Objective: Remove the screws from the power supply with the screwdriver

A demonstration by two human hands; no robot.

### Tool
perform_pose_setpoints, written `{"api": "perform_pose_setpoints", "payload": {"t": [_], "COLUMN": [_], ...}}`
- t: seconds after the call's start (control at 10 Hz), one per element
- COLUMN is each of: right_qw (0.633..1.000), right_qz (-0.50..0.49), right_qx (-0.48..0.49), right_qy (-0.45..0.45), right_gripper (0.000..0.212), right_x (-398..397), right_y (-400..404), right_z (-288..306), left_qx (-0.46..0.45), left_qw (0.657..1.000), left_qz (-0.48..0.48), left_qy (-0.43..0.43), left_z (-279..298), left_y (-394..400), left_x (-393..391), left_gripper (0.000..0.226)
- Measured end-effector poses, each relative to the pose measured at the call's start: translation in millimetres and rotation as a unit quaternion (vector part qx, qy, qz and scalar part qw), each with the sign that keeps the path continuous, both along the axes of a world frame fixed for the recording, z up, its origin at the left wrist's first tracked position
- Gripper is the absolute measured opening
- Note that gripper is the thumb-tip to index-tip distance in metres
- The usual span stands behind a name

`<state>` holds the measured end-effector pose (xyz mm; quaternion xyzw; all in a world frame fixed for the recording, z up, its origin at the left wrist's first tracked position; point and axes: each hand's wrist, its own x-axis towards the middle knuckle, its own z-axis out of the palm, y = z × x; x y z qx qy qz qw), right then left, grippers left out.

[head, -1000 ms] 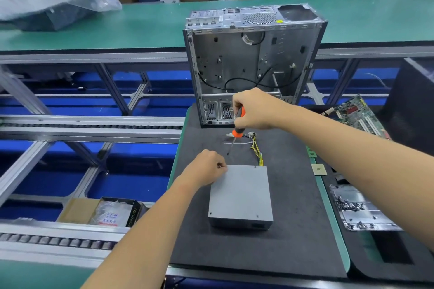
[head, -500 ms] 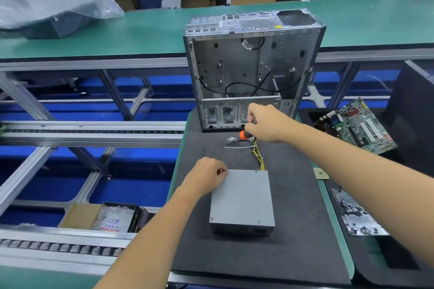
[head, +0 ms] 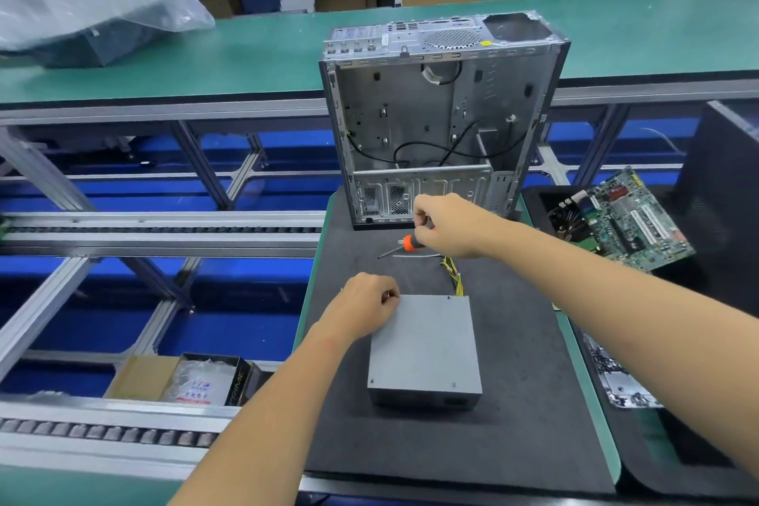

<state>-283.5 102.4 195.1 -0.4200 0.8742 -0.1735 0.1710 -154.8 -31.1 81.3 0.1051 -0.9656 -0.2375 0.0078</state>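
The power supply (head: 425, 345) is lying flat on the dark mat (head: 513, 423) of the worktop, its yellow wires (head: 454, 275) trailing toward the open computer case (head: 435, 115) standing behind it. The left hand (head: 365, 310) is resting curled at the unit's far-left corner, pinching something too small to identify. The right hand (head: 447, 224) is gripping the orange-handled screwdriver (head: 404, 244), its tip angled low over the mat beyond the unit.

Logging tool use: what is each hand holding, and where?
Right hand grips the screwdriver by its handle. Left hand rests at the power supply corner; any pinched screw can't be told.
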Motion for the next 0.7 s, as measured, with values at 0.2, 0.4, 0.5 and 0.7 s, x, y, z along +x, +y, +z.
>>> {"api": "perform_pose_setpoints", "payload": {"t": [0.2, 0.4, 0.5, 0.7], "right_qw": [0.996, 0.949, 0.947, 0.975], "right_qz": [-0.078, -0.264, -0.258, -0.22], "right_qx": [-0.028, 0.0, 0.145, -0.02], "right_qy": [0.038, 0.171, 0.121, 0.032], "right_gripper": [0.01, 0.014, 0.031, 0.014], "right_x": [-12.2, 1.9, 38.1, 34.0], "right_y": [14.2, 87.5, 108.7, 136.3], "right_z": [-17.2, -115.5, -163.7, -145.7], "left_qx": [-0.012, 0.025, 0.015, 0.011], "left_qw": [1.0, 0.996, 0.994, 0.991], "left_qz": [-0.021, 0.006, 0.017, 0.049], "left_qy": [-0.001, 0.081, 0.109, 0.122], "left_z": [-0.8, -19.9, -34.0, -35.8], "left_y": [-3.4, 0.7, 8.9, 14.1], "left_x": [-2.1, 13.7, 20.3, 30.5], "left_gripper": [0.016, 0.017, 0.018, 0.017]}}
